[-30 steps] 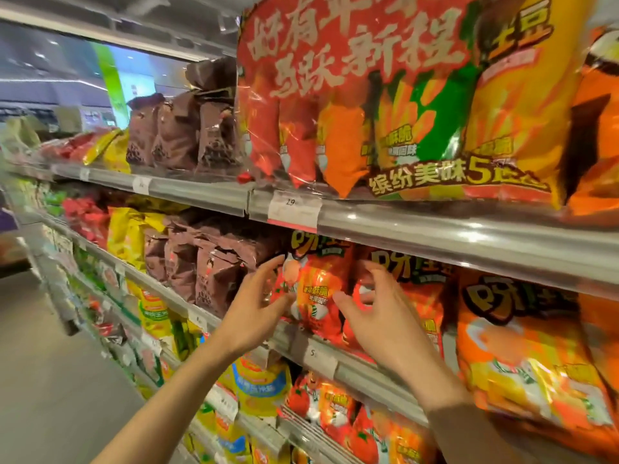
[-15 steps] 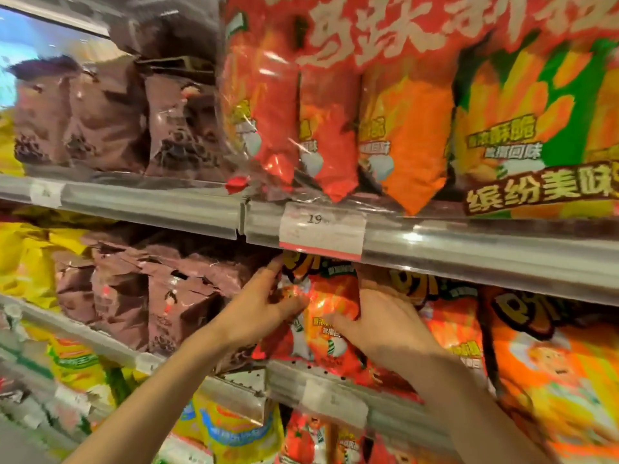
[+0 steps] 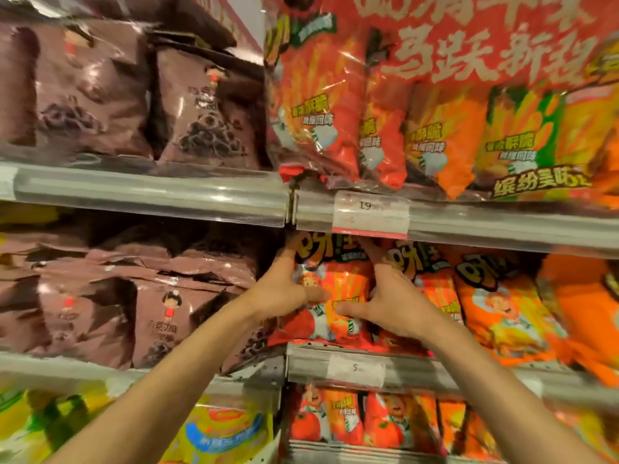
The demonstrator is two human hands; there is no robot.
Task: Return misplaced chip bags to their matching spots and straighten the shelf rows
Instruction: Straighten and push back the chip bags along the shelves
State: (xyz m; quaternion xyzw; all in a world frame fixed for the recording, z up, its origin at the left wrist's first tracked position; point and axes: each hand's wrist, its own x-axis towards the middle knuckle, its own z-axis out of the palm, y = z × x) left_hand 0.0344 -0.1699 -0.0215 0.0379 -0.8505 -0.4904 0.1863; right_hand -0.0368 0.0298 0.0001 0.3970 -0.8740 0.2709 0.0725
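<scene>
Left hand (image 3: 284,293) and right hand (image 3: 392,303) gripping opposite sides of a red chip bag (image 3: 338,296) between them, thumbs across its front, brown bags (image 3: 134,306) just left, orange bags (image 3: 502,306) right.

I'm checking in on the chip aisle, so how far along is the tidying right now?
Looks done: the brown bags on the upper shelf stand upright in a row. In hand: the left hand and right hand grip a red-orange bag at the left end of the middle shelf. Left: the brown bags below lie slumped and overlapping.
</scene>
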